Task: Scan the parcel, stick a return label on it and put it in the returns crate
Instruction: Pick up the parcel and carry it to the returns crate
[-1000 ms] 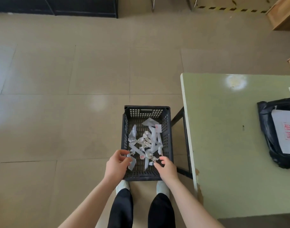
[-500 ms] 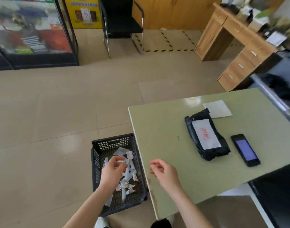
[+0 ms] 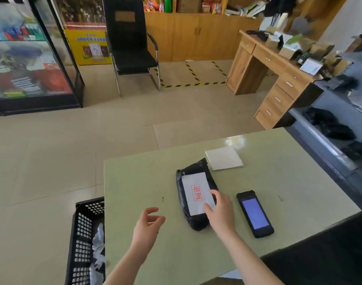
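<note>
Bare green tabletop point(image 3: 135, 182) surrounds the open, empty left hand point(image 3: 148, 228); right hand point(image 3: 220, 210) lies spread, gripping nothing, on the labelled black plastic parcel point(image 3: 196, 223), black handheld scanner point(image 3: 254, 213) just beside.

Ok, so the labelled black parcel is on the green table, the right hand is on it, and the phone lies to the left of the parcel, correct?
Not quite. In the head view the phone lies to the right of the black parcel, not the left. The rest holds: the labelled parcel is on the green table with the right hand on it.

Small shop: glass display case point(image 3: 30, 58), stocked shelves point(image 3: 182, 4)
</note>
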